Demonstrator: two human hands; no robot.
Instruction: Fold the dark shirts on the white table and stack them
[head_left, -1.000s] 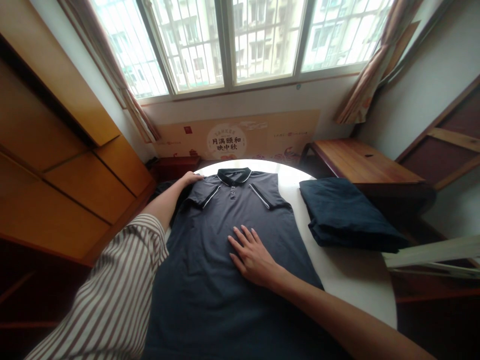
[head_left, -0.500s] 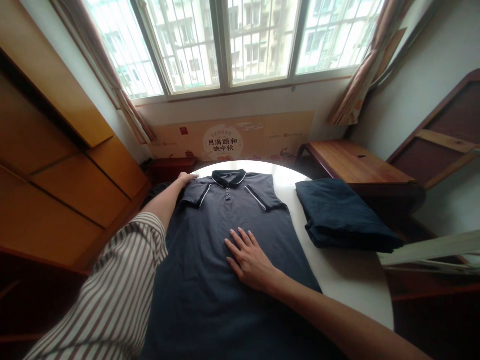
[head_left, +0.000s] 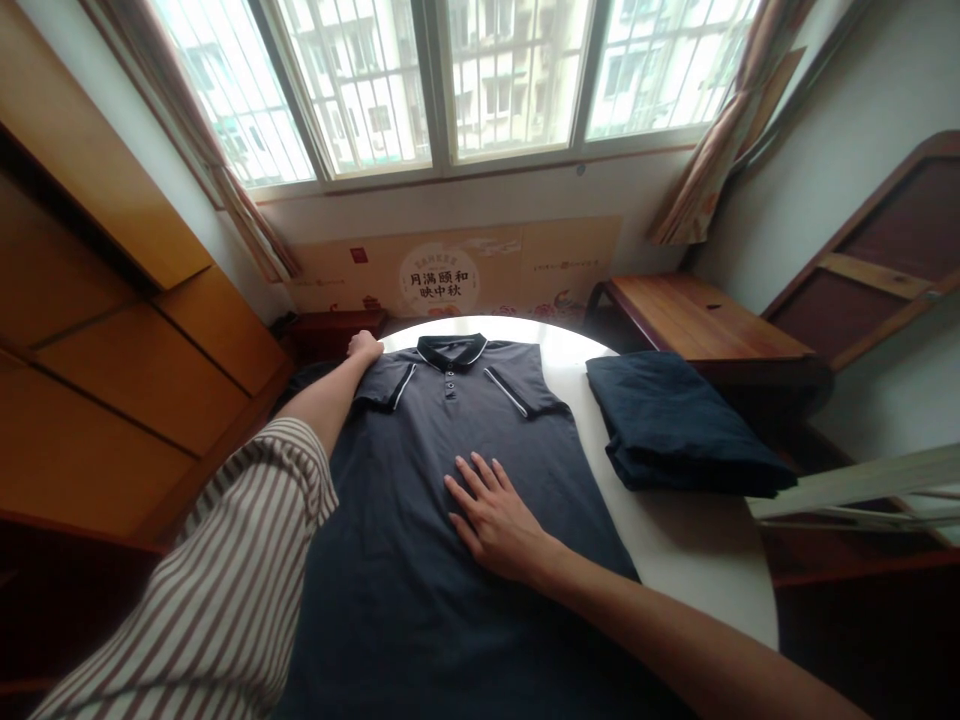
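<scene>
The right hand lies, fingers spread, on the shirt. The left hand is at its far-left edge, grip unclear.

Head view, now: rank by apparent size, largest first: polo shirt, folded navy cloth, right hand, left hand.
1. Polo shirt
2. Folded navy cloth
3. Right hand
4. Left hand; it's farther from the camera, so 3 over 4 holds for picture size only.

The shirt mid-frame looks dark slate grey to me, its black collar trimmed in white. I see plain white on the table, navy on the folded cloth at right, brown stripes over a cream sleeve lower left, orange-brown on the far-left cupboard.
</scene>
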